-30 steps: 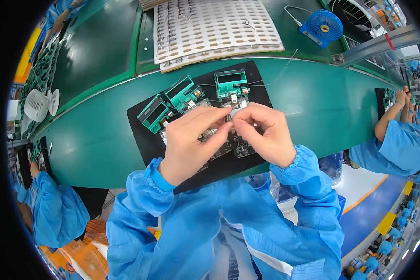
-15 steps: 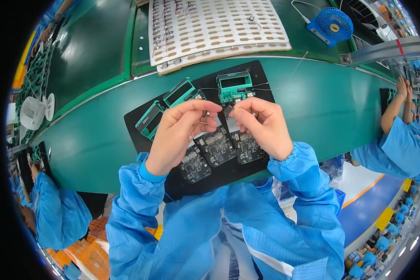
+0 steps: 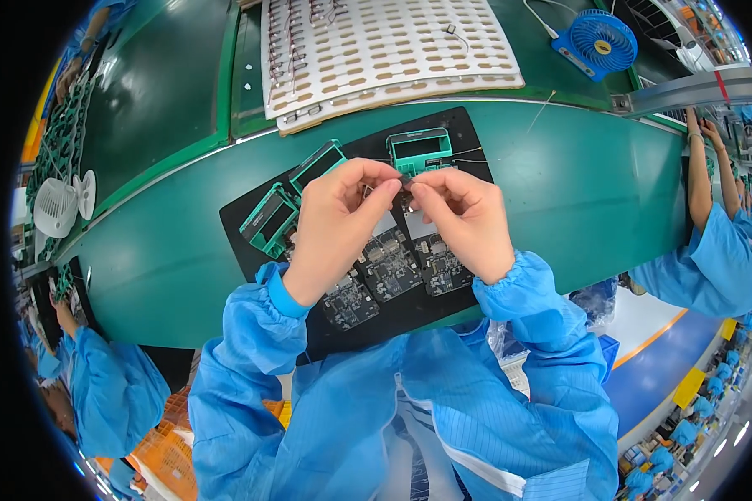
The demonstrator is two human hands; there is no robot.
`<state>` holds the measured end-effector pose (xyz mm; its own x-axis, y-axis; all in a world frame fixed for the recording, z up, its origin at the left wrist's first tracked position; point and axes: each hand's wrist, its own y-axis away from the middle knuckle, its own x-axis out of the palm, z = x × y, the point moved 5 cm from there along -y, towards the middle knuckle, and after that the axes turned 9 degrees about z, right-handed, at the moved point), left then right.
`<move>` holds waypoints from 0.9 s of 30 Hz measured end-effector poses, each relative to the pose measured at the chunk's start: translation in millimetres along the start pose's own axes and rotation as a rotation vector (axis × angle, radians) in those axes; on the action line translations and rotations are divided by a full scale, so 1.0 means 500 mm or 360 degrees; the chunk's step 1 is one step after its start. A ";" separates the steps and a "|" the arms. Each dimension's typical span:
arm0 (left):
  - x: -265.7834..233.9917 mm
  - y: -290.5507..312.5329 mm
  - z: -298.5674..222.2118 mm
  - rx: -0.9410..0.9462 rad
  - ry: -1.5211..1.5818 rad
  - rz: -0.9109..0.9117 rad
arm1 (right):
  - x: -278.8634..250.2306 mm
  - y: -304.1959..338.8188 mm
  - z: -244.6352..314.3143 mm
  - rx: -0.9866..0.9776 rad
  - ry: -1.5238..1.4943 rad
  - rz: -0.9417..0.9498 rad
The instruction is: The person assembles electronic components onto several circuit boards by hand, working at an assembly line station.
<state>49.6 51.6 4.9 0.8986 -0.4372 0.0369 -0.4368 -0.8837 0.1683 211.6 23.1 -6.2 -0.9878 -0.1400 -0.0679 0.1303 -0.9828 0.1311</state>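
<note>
Both hands lifted off black mat; left hand and right hand now pinching one small dark part together, mid-air.

- Three green display modules are counted at twelve o'clock on the black mat.
- Three dark circuit boards are seen.
- Two fans are counted.

Black mat on green bench, teal-framed screen modules, dark circuit boards with silver chips, white tray with rows of tan slots, blue fan with yellow hub, white fan, light-blue sleeves.
</note>
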 end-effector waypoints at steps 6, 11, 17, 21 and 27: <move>0.007 -0.023 -0.018 0.0214 -0.0424 -0.0178 | -0.004 -0.002 0.014 -0.0156 0.0497 -0.0129; 0.008 -0.023 -0.021 0.0268 -0.0576 -0.0250 | 0.005 -0.009 0.026 -0.0296 0.0683 -0.0136; 0.021 -0.024 -0.049 0.0421 -0.0855 -0.0301 | 0.004 -0.010 0.023 -0.0310 0.0738 -0.0106; 0.025 -0.025 -0.051 0.0496 -0.1022 -0.0244 | 0.006 -0.009 0.027 -0.0290 0.0750 -0.0093; 0.029 -0.022 -0.050 0.0827 -0.1449 -0.0114 | 0.005 -0.004 0.030 -0.0337 0.0785 -0.0089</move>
<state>68.5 59.3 28.2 0.6472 -0.1514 -0.7471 -0.5414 -0.7813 -0.3107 207.5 26.5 8.4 -0.8430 -0.0766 -0.5324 0.1432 -0.9860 -0.0849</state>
